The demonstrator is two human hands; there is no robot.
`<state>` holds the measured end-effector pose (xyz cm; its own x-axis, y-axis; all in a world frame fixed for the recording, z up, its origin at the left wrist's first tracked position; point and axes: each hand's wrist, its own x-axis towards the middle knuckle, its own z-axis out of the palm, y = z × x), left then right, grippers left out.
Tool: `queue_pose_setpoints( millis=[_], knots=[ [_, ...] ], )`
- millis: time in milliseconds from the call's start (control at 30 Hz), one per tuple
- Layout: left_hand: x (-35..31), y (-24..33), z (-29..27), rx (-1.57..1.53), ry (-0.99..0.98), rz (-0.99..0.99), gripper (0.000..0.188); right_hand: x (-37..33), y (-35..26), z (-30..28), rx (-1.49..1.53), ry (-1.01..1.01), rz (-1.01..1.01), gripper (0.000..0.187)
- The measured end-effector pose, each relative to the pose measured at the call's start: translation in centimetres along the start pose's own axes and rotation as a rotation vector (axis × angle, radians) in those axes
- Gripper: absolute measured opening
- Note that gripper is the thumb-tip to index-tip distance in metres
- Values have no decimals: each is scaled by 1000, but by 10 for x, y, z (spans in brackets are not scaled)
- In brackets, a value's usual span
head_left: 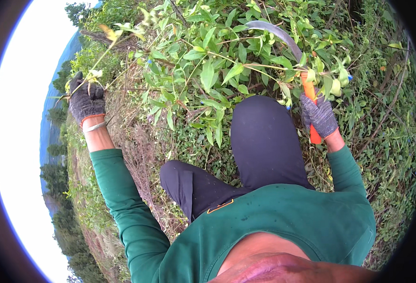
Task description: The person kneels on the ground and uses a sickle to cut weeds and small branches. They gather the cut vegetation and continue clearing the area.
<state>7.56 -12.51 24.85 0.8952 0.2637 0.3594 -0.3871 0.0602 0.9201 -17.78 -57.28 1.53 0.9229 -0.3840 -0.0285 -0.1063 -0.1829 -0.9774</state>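
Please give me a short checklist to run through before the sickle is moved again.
1. Right hand gripping the orange handle: ok.
2. Left hand away from the curved blade: ok, well off to the left.
3. Both hands gloved: ok.
4. Blade apart from the right knee: ok.
5. Handle clear of leafy stems: not ok, leaves overlap its top.
6. Blade's edge sharp: cannot tell.

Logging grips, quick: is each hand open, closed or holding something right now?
Left hand: closed, holding a leafy stem.
Right hand: closed around the handle of an orange-handled sickle.
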Motion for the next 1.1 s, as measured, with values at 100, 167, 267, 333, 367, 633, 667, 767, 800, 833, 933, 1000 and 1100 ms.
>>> queue_pose_setpoints(
  millis=[100, 167, 267, 333, 367, 633, 667, 767, 800, 833, 933, 1000, 1100],
  knots=[
    [11, -3, -71, -268, -173, 92, 32, -1, 1, -4, 115, -35, -60, 17],
    [-10, 2, -72, -353, -235, 109, 22, 3, 13, -15, 127, -54, -115, 19],
    [-35, -7, -47, 409, -215, 340, 35, 5, 14, -21, 101, -27, -105, 17],
    [-75, -12, 0, 672, -702, 465, 29, 10, 6, -17, 87, -15, -88, 16],
    [-85, -15, 31, 1222, -838, 645, 33, 15, 0, -17, 65, 13, -83, 16],
    [-97, -67, 143, 1365, -988, 773, 46, 75, -29, 19, -372, -55, -523, 26],
    [-98, -75, 154, 1412, -1053, 719, 43, 77, -31, 20, -351, -76, -513, 29],
    [-110, -96, 154, 1261, -1073, 828, 27, 73, -95, 33, -159, -202, -195, 32],
    [-117, -100, 151, 1189, -1091, 870, 26, 85, -95, 34, -382, -219, -392, 33],
    [-120, -110, 141, 1136, -1105, 895, 26, 95, -105, 45, -505, -317, -352, 35],
    [-136, -112, 139, 1346, -1180, 902, 22, 115, -95, 71, -682, -344, -587, 33],
    [-137, -106, 130, 1240, -1115, 968, 23, 112, -101, 83, -818, -367, -519, 35],
    [-120, -86, 111, 1387, -1071, 792, 27, 110, -80, 72, -783, -411, -517, 28]
  ],
)
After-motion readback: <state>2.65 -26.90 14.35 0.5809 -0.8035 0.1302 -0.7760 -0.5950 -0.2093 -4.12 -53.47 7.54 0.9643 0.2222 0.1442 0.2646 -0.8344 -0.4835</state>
